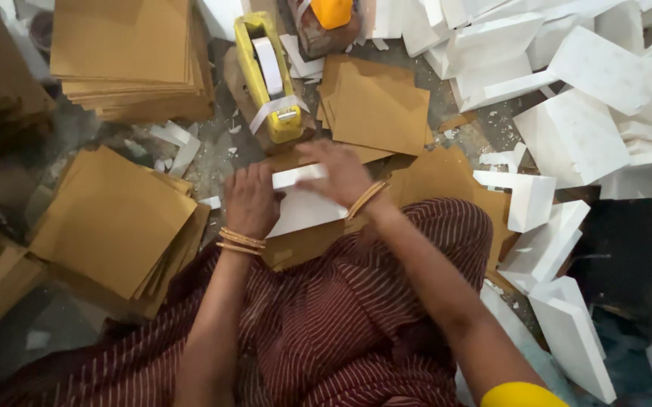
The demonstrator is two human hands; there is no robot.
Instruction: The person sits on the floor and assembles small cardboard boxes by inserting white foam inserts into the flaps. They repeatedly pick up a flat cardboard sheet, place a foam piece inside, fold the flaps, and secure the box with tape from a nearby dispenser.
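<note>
I saw a grey floor (pixel 220 154) littered with brown card stacks (pixel 115 218) and white foam (pixel 605 75). Both hands lay flat, fingers spread, on a white slab (pixel 303 203): left hand (pixel 251 200) on its left end, right hand (pixel 341 175) on top.

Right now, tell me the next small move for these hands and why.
Probably reach the right hand forward to the yellow tape dispenser: both hands already press the white foam piece, the left hand can pin it, and a tape end hangs free.

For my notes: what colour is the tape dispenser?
Yellow; the tape dispenser shows best in the head view.
</note>
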